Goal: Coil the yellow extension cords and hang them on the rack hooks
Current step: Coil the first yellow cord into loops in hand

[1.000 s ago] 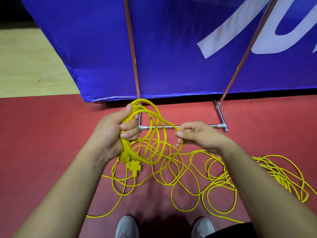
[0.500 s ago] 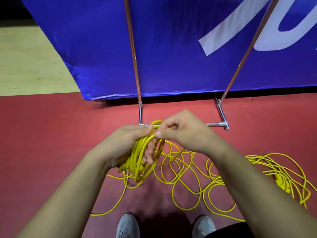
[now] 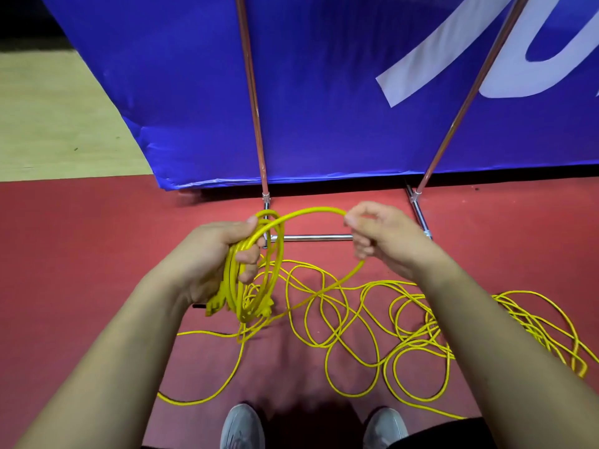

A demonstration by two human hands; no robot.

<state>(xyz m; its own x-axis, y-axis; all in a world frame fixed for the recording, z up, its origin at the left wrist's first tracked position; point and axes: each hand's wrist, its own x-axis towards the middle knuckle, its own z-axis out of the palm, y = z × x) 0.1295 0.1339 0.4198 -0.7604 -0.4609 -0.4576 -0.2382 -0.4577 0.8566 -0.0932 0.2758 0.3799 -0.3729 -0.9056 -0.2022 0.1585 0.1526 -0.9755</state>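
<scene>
Yellow extension cord (image 3: pixel 311 210) | coil bundle (image 3: pixel 238 296) in left grip (image 3: pixel 210 257), fingers curled round it | right grip (image 3: pixel 385 241) pinching cord betw. thumb + fingertips, arc spanning to coil | rest loose on red floor (image 3: pixel 97 254), nr rack base bar (image 3: pixel 311 237)

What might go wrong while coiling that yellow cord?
The cord on the floor lies in crossing loops, so it may knot as the right hand pulls more in. The coil in the left hand holds many turns, and some might slip out of the grip. Cord also runs near the shoes, so a step could snag it.
</scene>
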